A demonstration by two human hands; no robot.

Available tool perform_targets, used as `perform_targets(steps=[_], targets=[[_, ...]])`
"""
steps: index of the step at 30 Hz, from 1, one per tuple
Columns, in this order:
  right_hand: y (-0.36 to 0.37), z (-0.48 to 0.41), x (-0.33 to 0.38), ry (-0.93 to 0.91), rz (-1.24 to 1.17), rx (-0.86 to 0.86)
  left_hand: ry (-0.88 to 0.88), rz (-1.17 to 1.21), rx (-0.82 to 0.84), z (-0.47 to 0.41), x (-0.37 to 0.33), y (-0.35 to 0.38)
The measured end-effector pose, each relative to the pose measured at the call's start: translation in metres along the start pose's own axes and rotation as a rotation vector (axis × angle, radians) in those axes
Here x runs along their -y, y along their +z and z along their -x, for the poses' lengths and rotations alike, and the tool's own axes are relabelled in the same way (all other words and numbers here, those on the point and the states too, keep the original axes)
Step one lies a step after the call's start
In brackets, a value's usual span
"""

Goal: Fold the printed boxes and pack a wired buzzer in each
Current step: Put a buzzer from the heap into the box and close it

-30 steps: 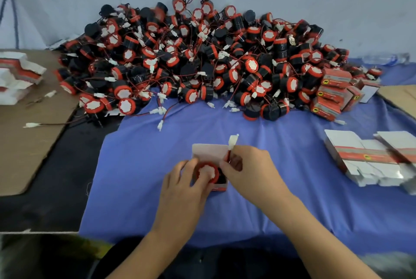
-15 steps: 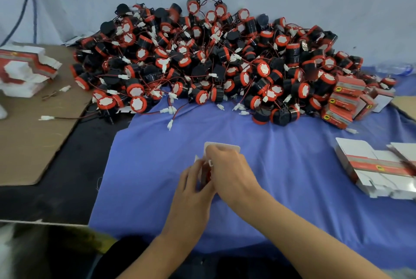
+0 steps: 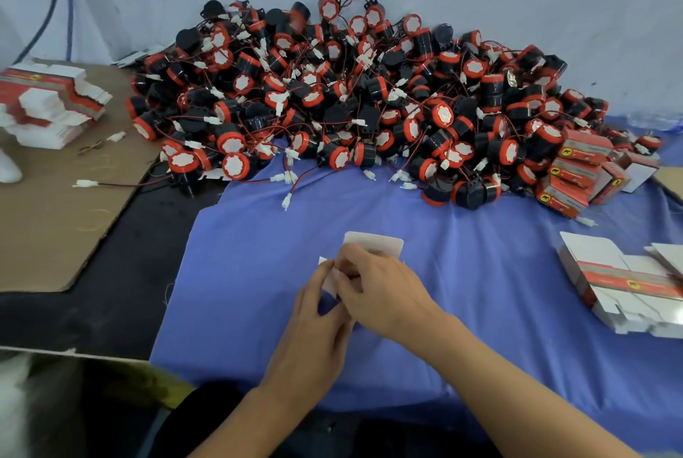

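Item: box (image 3: 373, 243) on desk (image 3: 240, 291), my left hand (image 3: 318, 313) pinched its side flap, right hand (image 3: 384, 291) curled over its mouth | packed boxes (image 3: 580, 169): few | loose buzzers (image 3: 351, 99): large heap left | flat boxes (image 3: 621, 287): stacked, unfolded

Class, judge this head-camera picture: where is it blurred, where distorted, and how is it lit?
Head view: soft even light; faint shadow under the left hand and right hand on the box; buzzer pile fairly sharp; bottom-left corner smeared; flat boxes at the right edge stretched by the wide lens.
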State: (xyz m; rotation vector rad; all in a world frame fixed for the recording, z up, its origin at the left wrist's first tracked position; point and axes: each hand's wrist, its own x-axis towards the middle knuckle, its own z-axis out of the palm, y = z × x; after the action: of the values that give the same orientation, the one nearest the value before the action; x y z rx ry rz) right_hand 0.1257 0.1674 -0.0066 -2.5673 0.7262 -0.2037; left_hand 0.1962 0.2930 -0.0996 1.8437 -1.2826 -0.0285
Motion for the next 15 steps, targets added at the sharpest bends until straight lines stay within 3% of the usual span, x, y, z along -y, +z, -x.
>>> perform_targets(steps=[5,11,15], targets=[[-0.007,-0.004,0.001,0.023,0.009,0.031,-0.045,0.034,0.048,0.003,0.000,0.002],[-0.017,-0.008,-0.004,-0.031,0.007,0.201,-0.042,0.039,0.033,0.002,-0.001,0.000],[-0.016,-0.013,-0.002,-0.036,-0.028,0.167,-0.040,-0.004,0.053,0.003,-0.003,-0.002]])
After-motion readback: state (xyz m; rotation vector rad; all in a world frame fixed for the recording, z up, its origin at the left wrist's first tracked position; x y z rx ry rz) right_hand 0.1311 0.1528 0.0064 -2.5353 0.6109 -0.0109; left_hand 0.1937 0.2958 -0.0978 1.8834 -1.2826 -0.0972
